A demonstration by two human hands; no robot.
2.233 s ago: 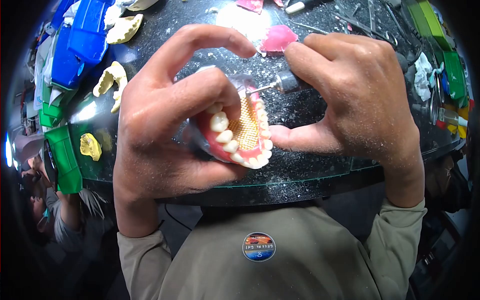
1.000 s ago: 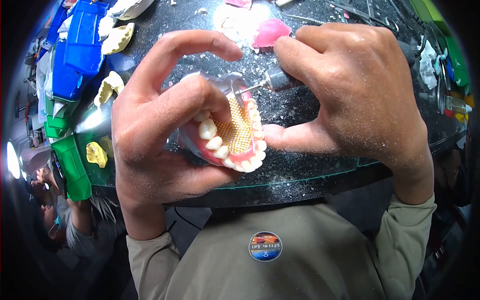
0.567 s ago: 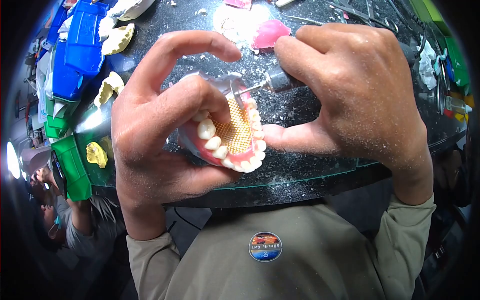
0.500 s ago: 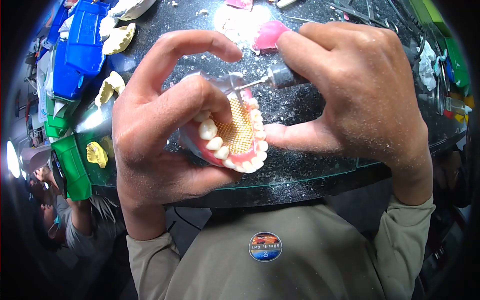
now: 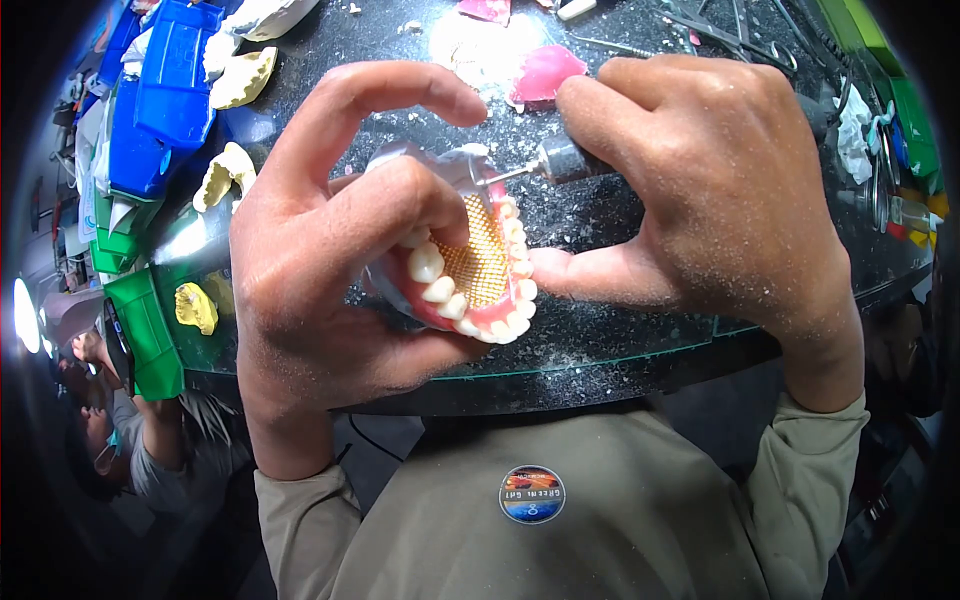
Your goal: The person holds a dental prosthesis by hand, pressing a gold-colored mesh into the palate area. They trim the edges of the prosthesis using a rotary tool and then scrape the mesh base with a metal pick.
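My left hand (image 5: 330, 250) grips a denture (image 5: 494, 326) with white teeth, pink gum and a gold mesh palate (image 5: 478, 262). A finger presses on the mesh while the thumb supports the front teeth from below. Closed around a dark rotary handpiece (image 5: 568, 160), my right hand (image 5: 720, 190) holds it from the right. The thin metal bur (image 5: 510, 174) meets the clear-looking back edge of the denture. My right thumb rests against the teeth on the right side. White dust speckles both hands.
Pink wax-like piece (image 5: 546, 74) and white debris lie on the dark table. Blue bins (image 5: 165, 100), a green bin (image 5: 143, 330), and plaster casts (image 5: 243, 78) stand left. Metal tools (image 5: 735, 30) and crumpled tissue (image 5: 854, 132) are at right. Another person (image 5: 170, 450) sits at far left.
The denture and my left hand have shifted very slightly to the right. The bur stays at the denture's back edge, and both grips are unchanged.
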